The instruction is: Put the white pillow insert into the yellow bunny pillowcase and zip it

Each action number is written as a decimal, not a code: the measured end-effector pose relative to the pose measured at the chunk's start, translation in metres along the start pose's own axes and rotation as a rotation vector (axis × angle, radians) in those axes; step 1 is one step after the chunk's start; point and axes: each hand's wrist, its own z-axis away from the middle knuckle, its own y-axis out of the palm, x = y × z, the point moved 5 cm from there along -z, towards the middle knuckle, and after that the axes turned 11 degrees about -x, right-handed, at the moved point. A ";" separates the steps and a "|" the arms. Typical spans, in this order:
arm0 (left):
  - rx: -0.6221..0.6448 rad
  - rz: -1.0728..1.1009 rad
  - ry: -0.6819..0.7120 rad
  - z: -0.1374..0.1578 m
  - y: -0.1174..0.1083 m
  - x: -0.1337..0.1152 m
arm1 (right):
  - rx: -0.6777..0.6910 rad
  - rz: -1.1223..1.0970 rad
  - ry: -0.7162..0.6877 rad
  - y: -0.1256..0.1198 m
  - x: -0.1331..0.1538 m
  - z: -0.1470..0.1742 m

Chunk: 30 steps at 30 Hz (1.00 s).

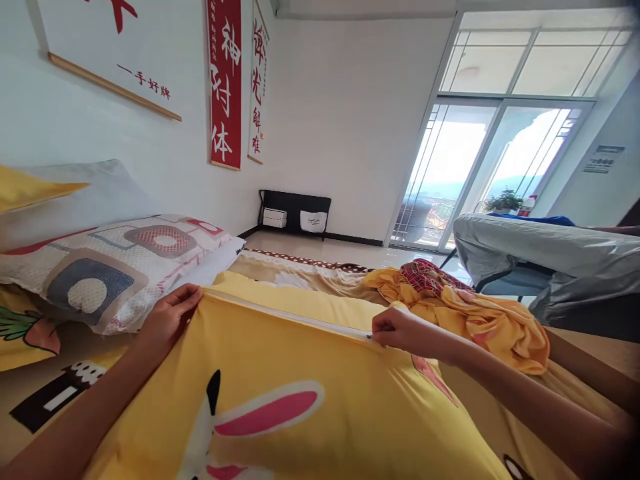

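Note:
A plump yellow pillowcase (350,407) with a cartoon rabbit print lies in front of me, bulging as if filled. Along its far edge runs a white zipper (285,312), stretched straight between my hands. At the zipper's left end, my left hand (173,313) pinches the corner of the pillowcase between thumb and fingers. My right hand (400,331) is closed on the zipper at its right part. A small dark bit, which looks like the zipper pull, shows at the fingertips; the fingers partly hide it.
Left of me, a patterned pillow (150,250) rests against a grey-white pillow (100,180). Crumpled yellow cloth (490,323) and a red plaid cloth (430,277) lie on the bed at right. Farther off stand a covered table (530,243), a chair (515,280) and a black rack (295,203).

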 end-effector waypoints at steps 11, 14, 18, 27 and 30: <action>-0.078 -0.799 0.368 -0.016 -0.020 0.012 | 0.028 -0.154 0.021 -0.005 -0.031 0.034; 0.003 -0.998 0.830 0.030 0.032 -0.002 | 0.049 -0.150 -0.041 -0.004 -0.017 0.038; 0.612 -1.085 1.027 0.126 0.140 0.019 | 0.056 -0.112 -0.088 -0.007 0.004 0.043; 0.870 -1.217 1.326 0.186 0.225 0.082 | 0.001 0.010 -0.232 -0.009 0.002 0.073; 0.905 -1.225 1.400 0.183 0.220 0.089 | -0.055 0.012 -0.292 -0.006 -0.001 0.073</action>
